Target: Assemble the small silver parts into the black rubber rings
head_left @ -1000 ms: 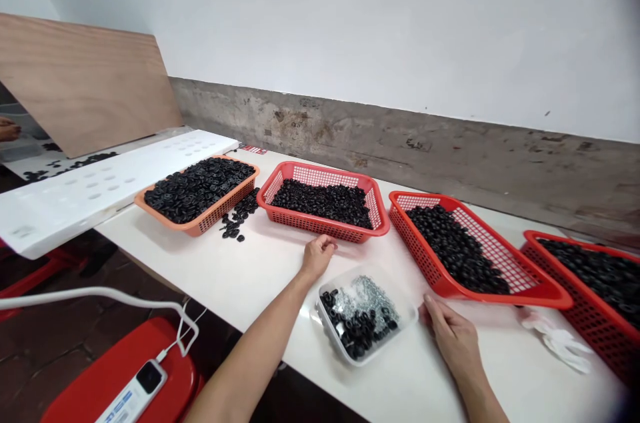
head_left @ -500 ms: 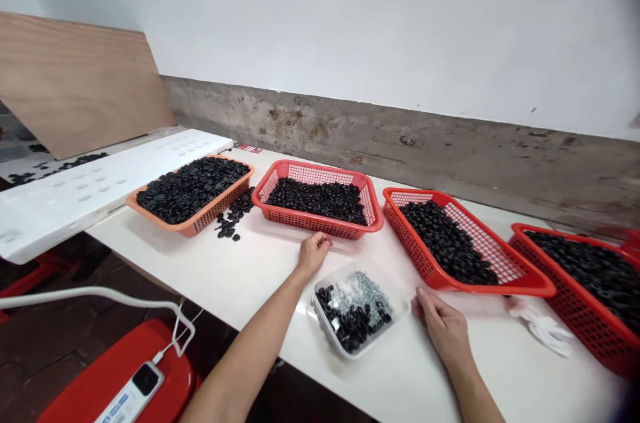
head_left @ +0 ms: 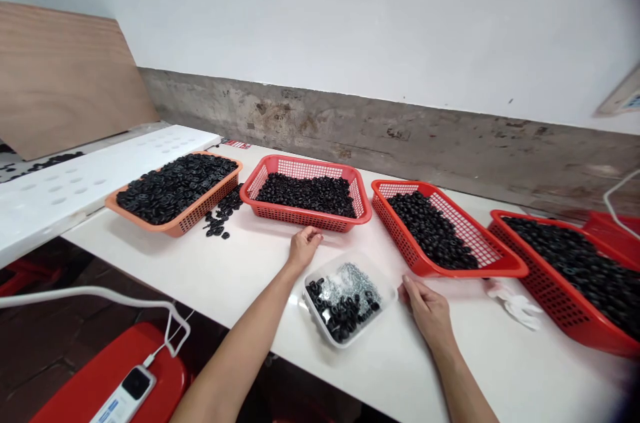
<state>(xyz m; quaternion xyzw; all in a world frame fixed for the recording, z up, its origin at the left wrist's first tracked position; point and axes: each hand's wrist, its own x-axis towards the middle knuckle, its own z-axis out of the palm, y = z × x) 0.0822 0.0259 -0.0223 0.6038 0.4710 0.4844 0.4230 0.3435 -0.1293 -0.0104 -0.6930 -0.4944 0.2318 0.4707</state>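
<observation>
My left hand (head_left: pixel 304 248) is just in front of the middle red basket (head_left: pixel 305 215), its fingers curled together in a pinch. Whatever may be between those fingertips is too small to make out. My right hand (head_left: pixel 426 308) rests on the table, fingers loosely stretched, beside the right corner of a clear plastic box (head_left: pixel 345 343); I cannot tell whether they touch. Inside the box lie black rings (head_left: pixel 343 316) and a heap of small shiny metal pieces (head_left: pixel 353 282). Small black parts (head_left: pixel 307 194) partly fill the middle basket.
An orange basket (head_left: pixel 187 220) heaped with black discs stands left, with loose black pieces (head_left: pixel 219 223) beside it. Two more red baskets (head_left: pixel 405 243) of black parts line the right. White gloves or cloth (head_left: pixel 517 306) lie near them. A power bank (head_left: pixel 127 396) sits on a red stool (head_left: pixel 75 383).
The view has turned slightly to the right, so everything sits further left in the picture. Both hands keep about the same places around the clear box.
</observation>
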